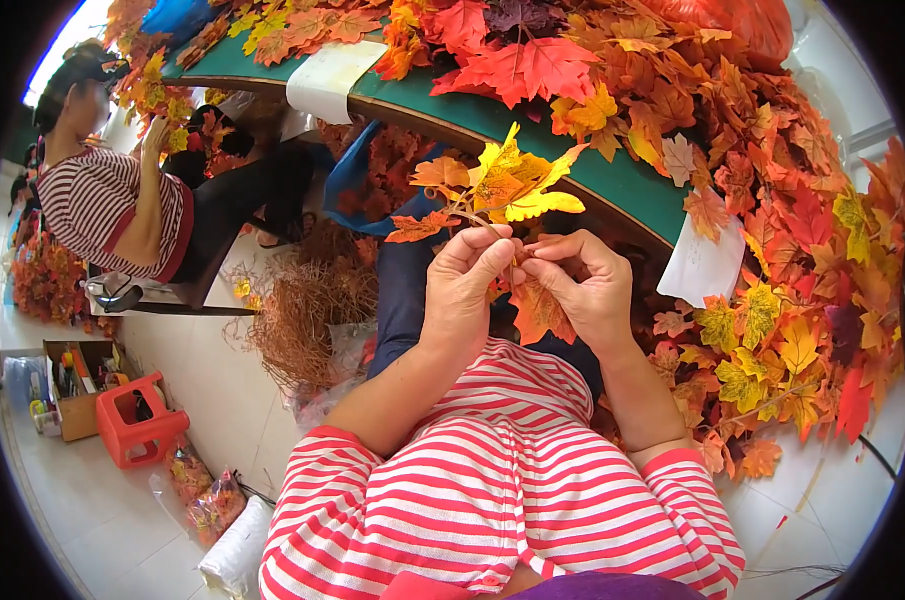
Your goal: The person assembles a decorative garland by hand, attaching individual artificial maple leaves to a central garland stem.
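Observation:
Between my hands is an artificial maple leaf spray [522,185] with yellow and orange leaves on a thin brown stem. My left hand [467,275] pinches the stem between thumb and fingers, just below the yellow leaves. Close beside it, my right hand [584,285] has its thumb and forefinger pressed together at the same stem, over an orange leaf [540,312] that hangs down. What exactly the right fingertips grip is partly hidden.
Ahead curves a green table [612,190] heaped with red, orange and yellow artificial leaves [752,150]. A white paper [704,262] hangs at its edge. Brown stems [307,300] lie in a bundle at left, near a red stool [140,420]. Another person [117,205] sits at far left.

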### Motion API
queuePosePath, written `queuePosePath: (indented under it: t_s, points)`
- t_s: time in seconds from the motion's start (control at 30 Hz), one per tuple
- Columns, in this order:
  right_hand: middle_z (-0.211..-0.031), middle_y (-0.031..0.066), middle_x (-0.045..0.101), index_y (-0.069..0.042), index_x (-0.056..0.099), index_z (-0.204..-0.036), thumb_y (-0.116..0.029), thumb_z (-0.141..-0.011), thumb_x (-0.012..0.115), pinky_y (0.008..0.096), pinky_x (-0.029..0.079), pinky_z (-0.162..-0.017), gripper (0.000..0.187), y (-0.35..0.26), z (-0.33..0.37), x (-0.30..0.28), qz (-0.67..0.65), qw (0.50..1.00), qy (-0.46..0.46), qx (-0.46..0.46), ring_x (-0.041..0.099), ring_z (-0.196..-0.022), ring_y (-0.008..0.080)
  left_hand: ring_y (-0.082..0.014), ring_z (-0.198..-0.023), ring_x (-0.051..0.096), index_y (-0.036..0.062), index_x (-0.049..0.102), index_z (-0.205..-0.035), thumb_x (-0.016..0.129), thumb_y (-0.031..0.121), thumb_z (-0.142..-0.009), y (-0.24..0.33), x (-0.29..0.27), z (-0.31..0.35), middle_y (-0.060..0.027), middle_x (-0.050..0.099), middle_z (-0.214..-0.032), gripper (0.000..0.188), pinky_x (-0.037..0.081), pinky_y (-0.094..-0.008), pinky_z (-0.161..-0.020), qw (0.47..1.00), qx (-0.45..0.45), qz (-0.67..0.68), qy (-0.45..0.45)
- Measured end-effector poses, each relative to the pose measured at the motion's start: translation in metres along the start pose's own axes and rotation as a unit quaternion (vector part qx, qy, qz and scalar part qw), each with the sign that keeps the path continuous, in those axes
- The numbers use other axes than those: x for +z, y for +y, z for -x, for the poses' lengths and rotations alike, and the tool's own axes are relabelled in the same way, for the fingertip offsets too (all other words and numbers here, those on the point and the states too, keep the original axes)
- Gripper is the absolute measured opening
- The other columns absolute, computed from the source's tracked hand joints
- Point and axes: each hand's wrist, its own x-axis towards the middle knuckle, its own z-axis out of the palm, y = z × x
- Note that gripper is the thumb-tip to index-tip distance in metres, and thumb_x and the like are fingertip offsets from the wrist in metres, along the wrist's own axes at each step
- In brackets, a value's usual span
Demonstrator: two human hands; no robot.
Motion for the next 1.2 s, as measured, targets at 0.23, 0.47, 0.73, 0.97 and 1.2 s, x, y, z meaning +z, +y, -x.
queuePosePath:
  t_s: [0.23, 0.47, 0.73, 0.97, 1.2]
  points:
    - [-0.081, 0.0062, 0.062, 0.001, 0.06, -0.083, 0.004, -0.073, 0.066, 0.022, 0.049, -0.071, 0.012, -0.001, 0.001, 0.001, -0.035, 0.999, -0.008, -0.031, 0.06, -0.079, 0.011, -0.0108, -0.069, 0.058, 0.0025, 0.056, -0.094, 0.059, 0.007, -0.083, -0.003, -0.001, 0.0, -0.0052, 0.061, -0.085, 0.012, 0.048, -0.022, -0.061, 1.0, -0.015, 0.003, -0.012]
    - [-0.079, 0.0063, 0.061, 0.001, 0.054, -0.086, 0.005, -0.075, 0.065, 0.0215, 0.051, -0.069, 0.016, -0.007, 0.002, 0.001, -0.089, 0.995, -0.003, 0.038, 0.061, -0.073, 0.0103, -0.0094, -0.074, 0.058, 0.0046, 0.056, -0.091, 0.058, 0.005, -0.083, -0.003, -0.003, -0.002, -0.0033, 0.059, -0.092, 0.008, 0.05, -0.0222, -0.064, 0.999, -0.039, 0.011, -0.02]
    - [-0.079, 0.0083, 0.062, 0.001, 0.053, -0.086, 0.006, -0.074, 0.064, 0.0231, 0.052, -0.069, 0.017, -0.004, -0.002, -0.004, -0.163, 0.984, -0.029, 0.06, 0.063, -0.073, 0.0132, -0.0092, -0.078, 0.058, 0.0054, 0.055, -0.09, 0.058, 0.005, -0.083, -0.003, -0.001, -0.002, -0.0014, 0.058, -0.093, 0.007, 0.049, -0.0228, -0.068, 0.999, -0.038, 0.019, -0.018]
    - [-0.078, 0.0092, 0.063, 0.0, 0.053, -0.086, 0.007, -0.073, 0.065, 0.0244, 0.052, -0.067, 0.018, 0.008, -0.003, -0.005, -0.237, 0.965, -0.03, 0.109, 0.063, -0.072, 0.0147, -0.0098, -0.068, 0.055, 0.0011, 0.057, -0.094, 0.061, 0.008, -0.082, -0.008, 0.0, -0.002, -0.0054, 0.061, -0.085, 0.014, 0.046, -0.0233, -0.056, 1.0, -0.007, -0.003, -0.005]
    - [-0.078, 0.0097, 0.063, 0.001, 0.053, -0.085, 0.007, -0.073, 0.065, 0.0247, 0.053, -0.067, 0.018, 0.004, -0.002, -0.003, -0.238, 0.965, -0.031, 0.108, 0.064, -0.072, 0.0152, -0.0097, -0.072, 0.056, 0.0014, 0.058, -0.092, 0.061, 0.007, -0.082, -0.008, 0.0, -0.003, -0.0054, 0.061, -0.085, 0.012, 0.046, -0.0227, -0.061, 1.0, 0.0, -0.001, 0.021]
